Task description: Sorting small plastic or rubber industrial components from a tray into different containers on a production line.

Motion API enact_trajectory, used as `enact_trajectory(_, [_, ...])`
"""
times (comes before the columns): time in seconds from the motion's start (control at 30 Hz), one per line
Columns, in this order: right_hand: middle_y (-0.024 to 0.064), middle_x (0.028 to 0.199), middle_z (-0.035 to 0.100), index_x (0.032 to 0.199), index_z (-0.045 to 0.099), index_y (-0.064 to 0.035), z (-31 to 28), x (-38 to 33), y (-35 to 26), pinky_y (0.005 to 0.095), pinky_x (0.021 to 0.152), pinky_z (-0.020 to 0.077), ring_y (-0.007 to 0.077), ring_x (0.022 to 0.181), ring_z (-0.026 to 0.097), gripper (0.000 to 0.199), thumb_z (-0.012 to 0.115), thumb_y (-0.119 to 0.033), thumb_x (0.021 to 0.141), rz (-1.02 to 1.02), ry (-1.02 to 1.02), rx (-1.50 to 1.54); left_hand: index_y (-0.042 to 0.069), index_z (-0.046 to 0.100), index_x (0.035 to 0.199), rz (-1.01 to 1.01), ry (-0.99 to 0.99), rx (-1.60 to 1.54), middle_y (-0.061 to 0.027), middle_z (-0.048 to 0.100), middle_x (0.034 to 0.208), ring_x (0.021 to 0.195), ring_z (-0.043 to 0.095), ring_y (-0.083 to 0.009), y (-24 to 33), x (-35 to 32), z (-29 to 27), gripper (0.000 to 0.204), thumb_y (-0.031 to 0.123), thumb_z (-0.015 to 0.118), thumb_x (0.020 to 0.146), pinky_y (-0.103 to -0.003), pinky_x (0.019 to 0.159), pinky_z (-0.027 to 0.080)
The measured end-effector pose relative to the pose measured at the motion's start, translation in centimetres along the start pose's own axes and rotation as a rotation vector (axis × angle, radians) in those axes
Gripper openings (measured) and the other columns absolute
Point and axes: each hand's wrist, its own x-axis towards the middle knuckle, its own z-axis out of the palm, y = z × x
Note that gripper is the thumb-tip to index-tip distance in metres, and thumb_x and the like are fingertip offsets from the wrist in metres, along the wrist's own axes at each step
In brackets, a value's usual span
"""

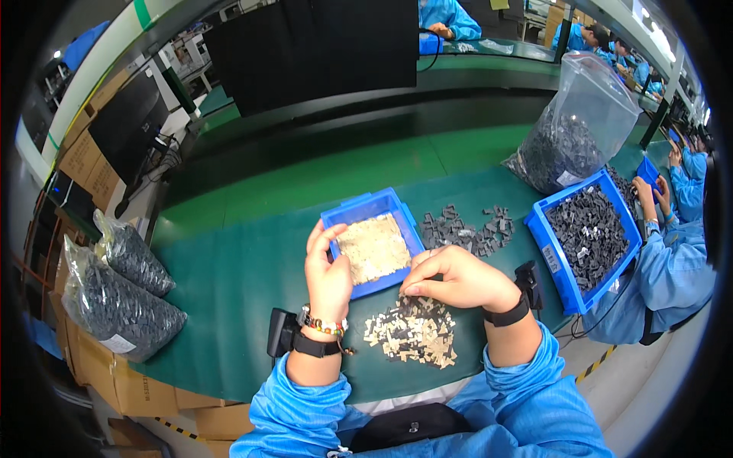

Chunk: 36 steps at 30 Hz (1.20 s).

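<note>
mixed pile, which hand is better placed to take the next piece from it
Probably the right hand: its fingertips are at the far edge of the mixed pile, while the left hand is on the left side of the beige pieces' bin.

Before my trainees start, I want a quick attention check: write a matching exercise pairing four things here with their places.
1. Left hand
2. Right hand
3. Two filled bags
4. Loose all-dark pieces

A. Lying right of the small blue tray
B. Toward the table's left end
C. At that tray's left side
D. At the far edge of the mixed pale-and-dark pile

Pairs: 1-C, 2-D, 3-B, 4-A
</note>
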Motion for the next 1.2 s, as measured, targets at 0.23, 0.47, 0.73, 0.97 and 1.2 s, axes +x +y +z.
enact_trajectory(0.23, [0.0131, 0.080, 0.069, 0.084, 0.072, 0.0001, 2.9, 0.3, 0.3, 0.0325, 0.067, 0.0534, 0.0255, 0.075, 0.067, 0.005, 0.069, -0.002, 0.081, -0.131, 0.626, -0.204, 0.006, 0.063, 0.114, 0.095, -0.095, 0.221, -0.0214, 0.042, 0.141, 0.133, 0.039, -0.0353, -0.5, -2.2, 0.0, 0.052, -0.011, 0.048, 0.067, -0.041, 0.113, 0.028])
enact_trajectory(0.47, [0.0125, 0.084, 0.067, 0.090, 0.071, -0.0003, 3.6, 0.4, 1.1, 0.0311, 0.064, 0.0520, 0.0245, 0.073, 0.066, 0.010, 0.067, 0.002, 0.080, -0.195, 0.704, -0.263, 0.010, 0.069, 0.109, 0.405, -0.135, 0.567, -0.0187, 0.040, 0.145, 0.133, 0.037, -0.0349, 4.0, -3.0, 0.9, 0.038, 0.007, 0.067, 0.071, -0.046, 0.110, 0.026])
enact_trajectory(0.73, [0.0131, 0.086, 0.067, 0.090, 0.069, 0.0015, 3.8, 1.0, 1.7, 0.0320, 0.066, 0.0523, 0.0258, 0.076, 0.066, 0.011, 0.065, 0.004, 0.080, -0.188, 0.626, -0.244, 0.009, 0.072, 0.080, 0.441, -0.165, 0.539, -0.0114, 0.059, 0.129, 0.123, 0.047, -0.0317, 3.6, -2.5, 0.8, 0.010, 0.014, 0.074, 0.072, -0.044, 0.102, 0.030])
enact_trajectory(0.97, [0.0123, 0.087, 0.068, 0.087, 0.069, -0.0009, 3.5, 0.8, 1.6, 0.0374, 0.075, 0.0528, 0.0302, 0.081, 0.065, 0.011, 0.068, 0.001, 0.077, -0.256, 0.599, -0.333, 0.011, 0.071, 0.078, 0.451, -0.216, 0.566, -0.0109, 0.054, 0.135, 0.125, 0.043, -0.0292, 3.4, -2.8, 0.9, 0.008, 0.016, 0.074, 0.071, -0.044, 0.101, 0.022])
enact_trajectory(1.2, [0.0133, 0.086, 0.067, 0.086, 0.068, 0.0000, 3.3, 1.0, 1.5, 0.0369, 0.075, 0.0524, 0.0296, 0.081, 0.065, 0.007, 0.067, -0.003, 0.080, -0.222, 0.537, -0.288, 0.015, 0.072, 0.078, 0.514, -0.209, 0.667, -0.0114, 0.051, 0.136, 0.125, 0.040, -0.0328, 3.6, -2.5, 0.8, 0.009, 0.015, 0.071, 0.069, -0.052, 0.100, 0.017])
